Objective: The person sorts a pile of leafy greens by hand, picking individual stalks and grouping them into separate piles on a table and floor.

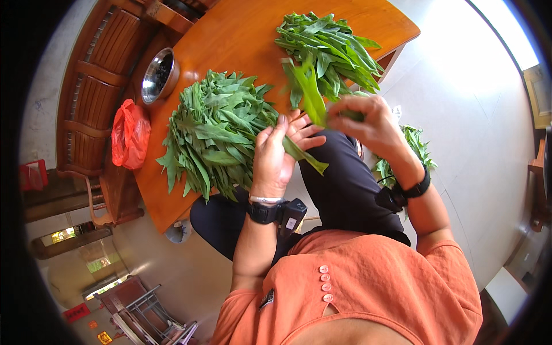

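Note:
My left hand (pixel 274 157) is palm up, its fingers spread and its thumb over a long green leaf (pixel 305 156) that lies across the palm. Beside it, to the right, my right hand (pixel 366 118) pinches a bright green leaf (pixel 314 92), blurred by motion. A large heap of leafy greens (pixel 215 133) lies on the wooden table just left of my left hand. Beyond my hands, near the table's far right edge, is a second pile of leafy greens (pixel 332 47), its leaves lying mostly in one direction.
On the table's (pixel 228 34) left side stand a steel bowl (pixel 160 75) with dark pieces inside and a red plastic bag (pixel 130 133). More greens (pixel 416 146) are low down, past my right forearm. A wooden bench (pixel 101 77) borders the table at the left.

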### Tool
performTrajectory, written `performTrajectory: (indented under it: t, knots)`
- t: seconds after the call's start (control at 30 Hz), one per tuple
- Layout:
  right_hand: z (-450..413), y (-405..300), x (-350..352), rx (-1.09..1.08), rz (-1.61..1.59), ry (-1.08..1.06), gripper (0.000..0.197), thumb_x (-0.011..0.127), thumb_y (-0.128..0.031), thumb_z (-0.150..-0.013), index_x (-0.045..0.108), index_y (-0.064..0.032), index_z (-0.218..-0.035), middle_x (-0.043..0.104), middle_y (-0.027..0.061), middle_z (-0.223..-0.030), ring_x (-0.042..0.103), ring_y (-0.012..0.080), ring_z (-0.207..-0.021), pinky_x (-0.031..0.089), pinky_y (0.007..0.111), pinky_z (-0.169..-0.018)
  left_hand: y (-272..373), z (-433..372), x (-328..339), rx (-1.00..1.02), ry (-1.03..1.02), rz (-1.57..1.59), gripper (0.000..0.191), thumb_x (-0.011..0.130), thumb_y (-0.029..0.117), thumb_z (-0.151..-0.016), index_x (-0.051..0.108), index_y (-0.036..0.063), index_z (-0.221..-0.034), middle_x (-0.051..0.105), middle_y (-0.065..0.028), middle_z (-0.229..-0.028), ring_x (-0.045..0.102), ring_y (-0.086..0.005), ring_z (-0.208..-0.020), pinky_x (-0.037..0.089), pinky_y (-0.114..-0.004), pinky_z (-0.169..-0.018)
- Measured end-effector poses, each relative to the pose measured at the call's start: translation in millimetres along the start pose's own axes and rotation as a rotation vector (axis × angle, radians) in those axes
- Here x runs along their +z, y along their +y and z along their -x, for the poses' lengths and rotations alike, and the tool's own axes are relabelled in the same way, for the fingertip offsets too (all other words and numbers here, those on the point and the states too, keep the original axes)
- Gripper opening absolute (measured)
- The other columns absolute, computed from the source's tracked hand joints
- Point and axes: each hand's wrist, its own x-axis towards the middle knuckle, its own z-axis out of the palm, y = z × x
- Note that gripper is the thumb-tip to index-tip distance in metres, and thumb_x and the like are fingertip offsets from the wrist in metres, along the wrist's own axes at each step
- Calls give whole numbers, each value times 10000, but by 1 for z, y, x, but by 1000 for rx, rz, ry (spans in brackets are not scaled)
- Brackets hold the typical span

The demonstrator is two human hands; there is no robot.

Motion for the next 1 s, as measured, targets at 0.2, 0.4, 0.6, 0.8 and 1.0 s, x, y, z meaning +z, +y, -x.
performTrajectory:
  t: [0.2,0.4,0.6,0.8,1.0]
  knots:
    - [56,13,-25,41,-91,-378,99,726,-60,-821,702,12,-883,696,77,-759,649,155,-694,503,311,-663,0,-24,4,-27,130,155,340,465,277,-1074,575,-3,-1233,673,-197,-1187,656,-305,-1092,526,-429,-931]
    - [77,19,-32,155,-97,-417,98,732,-56,-816,700,11,-879,683,68,-735,633,141,-663,481,292,-625,2,-17,21,118,42,125,293,469,224,-1073,596,7,-1224,663,-190,-1207,637,-250,-1033,501,-392,-897]
    - [65,22,-26,68,-56,-369,183,752,-168,-874,714,8,-909,694,83,-758,641,154,-711,498,315,-675,3,-4,20,167,-33,93,271,415,158,-1066,607,-22,-1133,671,-249,-1145,655,-338,-992,520,-550,-960]
    - [41,64,-25,105,129,61,415,741,-400,-907,713,4,-998,685,124,-747,645,172,-654,511,336,-611,29,15,6,265,-69,46,350,369,104,-1027,493,-24,-1328,565,-107,-856,545,-217,-724,519,-443,-759]
    - [-13,83,3,79,488,172,358,764,-343,-842,713,4,-913,694,200,-794,689,370,-750,539,432,-691,10,23,14,171,25,-98,323,588,323,-1031,601,4,-1084,426,43,-674,414,-65,-559,414,-253,-535]
